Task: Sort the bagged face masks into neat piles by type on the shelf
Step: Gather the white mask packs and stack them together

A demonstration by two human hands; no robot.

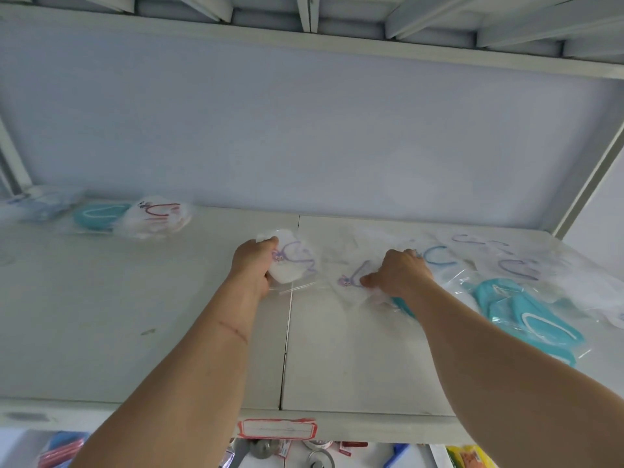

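My left hand (255,265) grips a bagged white mask with purple ear loops (293,261) at the middle of the white shelf (135,315). My right hand (400,273) pinches another bagged white mask with purple loops (351,280) lying just to the right. Further right a loose heap holds bagged teal masks (520,312) and white masks with purple or blue loops (516,265). At the back left lie a white mask with red loops (157,216), a teal mask (99,214) and a pale blue bagged one (44,204).
A seam (287,332) splits the shelf into two panels. The shelf above (304,38) hangs low overhead. A red-edged label (277,428) is stuck to the front lip. Coloured packets and metal items show on the lower shelf (304,456).
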